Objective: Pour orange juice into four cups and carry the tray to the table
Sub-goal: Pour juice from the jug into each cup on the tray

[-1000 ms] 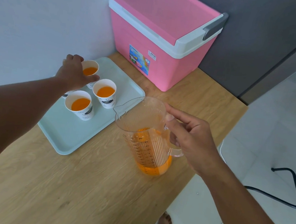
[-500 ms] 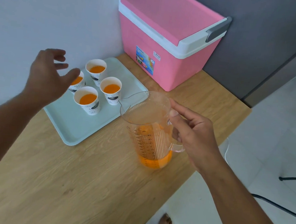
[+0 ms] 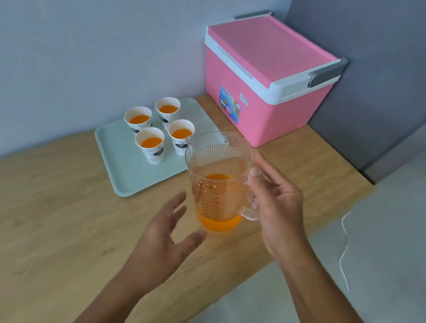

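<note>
Several white paper cups of orange juice (image 3: 151,143) stand close together at the far end of a pale green tray (image 3: 126,174) on the wooden counter. A clear plastic pitcher (image 3: 217,188), about a third full of juice, stands upright on the counter just right of the tray. My right hand (image 3: 276,210) is at its handle, thumb near the rim and fingers curled behind the handle. My left hand (image 3: 163,245) hovers open, fingers spread, just left of and below the pitcher's base, not touching it.
A pink cooler box (image 3: 261,87) with a white rim sits in the back corner, right of the tray. The wall (image 3: 74,41) runs along the counter's far side. The counter (image 3: 41,235) edge falls off to the right onto a light floor with a white cable (image 3: 344,254).
My left hand left the cups on the tray and swung down and right to beside the pitcher. The pitcher stayed on the counter in my right hand. The view shifted left.
</note>
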Demonstrator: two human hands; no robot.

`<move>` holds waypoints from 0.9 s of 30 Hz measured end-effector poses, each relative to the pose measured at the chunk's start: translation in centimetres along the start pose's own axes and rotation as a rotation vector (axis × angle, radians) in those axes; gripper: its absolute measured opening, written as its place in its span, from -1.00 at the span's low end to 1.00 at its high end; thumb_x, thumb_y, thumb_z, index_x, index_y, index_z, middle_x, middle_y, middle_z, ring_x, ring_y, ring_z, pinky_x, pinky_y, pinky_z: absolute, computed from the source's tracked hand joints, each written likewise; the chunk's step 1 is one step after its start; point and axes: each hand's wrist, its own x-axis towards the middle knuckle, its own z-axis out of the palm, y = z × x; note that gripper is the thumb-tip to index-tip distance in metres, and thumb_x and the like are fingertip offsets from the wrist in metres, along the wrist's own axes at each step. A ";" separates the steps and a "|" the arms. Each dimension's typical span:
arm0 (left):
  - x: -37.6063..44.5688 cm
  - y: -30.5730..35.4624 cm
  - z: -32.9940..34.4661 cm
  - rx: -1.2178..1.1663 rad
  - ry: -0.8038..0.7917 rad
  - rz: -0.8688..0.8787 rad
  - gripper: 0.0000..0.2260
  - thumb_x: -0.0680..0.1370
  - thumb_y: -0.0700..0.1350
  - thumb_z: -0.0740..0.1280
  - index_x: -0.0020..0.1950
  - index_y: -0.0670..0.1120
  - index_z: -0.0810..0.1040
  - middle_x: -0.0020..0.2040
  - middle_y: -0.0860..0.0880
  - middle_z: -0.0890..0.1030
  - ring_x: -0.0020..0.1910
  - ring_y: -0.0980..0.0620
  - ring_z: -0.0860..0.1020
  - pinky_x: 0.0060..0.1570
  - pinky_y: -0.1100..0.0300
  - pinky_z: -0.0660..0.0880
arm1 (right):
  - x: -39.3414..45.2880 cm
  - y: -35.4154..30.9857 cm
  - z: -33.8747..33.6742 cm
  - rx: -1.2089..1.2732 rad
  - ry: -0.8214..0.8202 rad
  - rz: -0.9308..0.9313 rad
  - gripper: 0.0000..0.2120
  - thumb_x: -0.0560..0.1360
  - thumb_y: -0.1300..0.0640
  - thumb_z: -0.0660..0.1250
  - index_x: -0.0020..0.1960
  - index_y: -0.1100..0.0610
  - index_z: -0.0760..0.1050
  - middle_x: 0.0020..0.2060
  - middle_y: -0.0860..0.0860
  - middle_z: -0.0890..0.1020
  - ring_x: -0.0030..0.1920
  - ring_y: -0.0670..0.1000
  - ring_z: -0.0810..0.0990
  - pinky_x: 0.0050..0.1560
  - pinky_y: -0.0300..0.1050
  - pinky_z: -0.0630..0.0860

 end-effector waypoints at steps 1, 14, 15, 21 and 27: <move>-0.6 0.2 0.8 -0.021 0.019 -0.013 -0.21 0.42 0.15 0.52 0.59 0.18 0.26 0.46 0.38 0.38 0.44 0.34 0.38 0.42 0.25 0.35 | -0.1 0.0 -0.2 0.022 -0.006 -0.003 -0.68 0.60 0.09 0.44 0.18 -0.33 0.67 -0.27 -0.02 0.61 -0.38 -0.15 0.39 -0.37 -0.25 0.43; -4.4 2.4 8.7 -0.101 0.229 -0.042 -0.26 0.45 0.03 0.53 0.57 0.13 0.30 0.44 0.19 0.51 0.42 0.23 0.46 0.46 0.06 0.39 | -1.3 -0.6 -5.2 0.098 -0.172 -0.016 -0.66 0.57 0.03 0.43 0.24 -0.35 0.64 -0.26 0.08 0.50 -0.34 -0.05 0.31 -0.36 -0.14 0.34; -4.4 2.6 9.4 -0.106 0.236 -0.045 -0.26 0.44 0.03 0.53 0.57 0.12 0.30 0.44 0.18 0.51 0.41 0.24 0.46 0.45 0.07 0.39 | -1.3 -0.6 -5.8 0.088 -0.171 -0.016 -0.66 0.56 0.02 0.43 0.24 -0.35 0.64 -0.26 0.08 0.50 -0.34 -0.04 0.32 -0.35 -0.13 0.35; -3.3 3.1 12.5 -0.113 0.216 -0.060 -0.31 0.48 -0.07 0.54 0.54 0.19 0.33 0.41 0.19 0.53 0.38 0.30 0.48 0.44 0.15 0.41 | -0.2 -0.5 -9.4 0.020 -0.140 -0.007 -0.64 0.53 0.01 0.43 0.30 -0.24 0.60 -0.29 -0.10 0.64 -0.34 -0.16 0.49 -0.28 -0.27 0.49; 0.4 3.9 15.3 -0.107 0.142 -0.036 -0.33 0.50 -0.06 0.53 0.54 0.16 0.34 0.44 0.22 0.49 0.39 0.30 0.46 0.41 0.19 0.42 | 2.2 -0.2 -13.2 0.002 -0.070 -0.007 -0.59 0.48 -0.05 0.45 0.32 -0.21 0.63 -0.27 0.08 0.57 -0.34 -0.15 0.46 -0.28 -0.26 0.50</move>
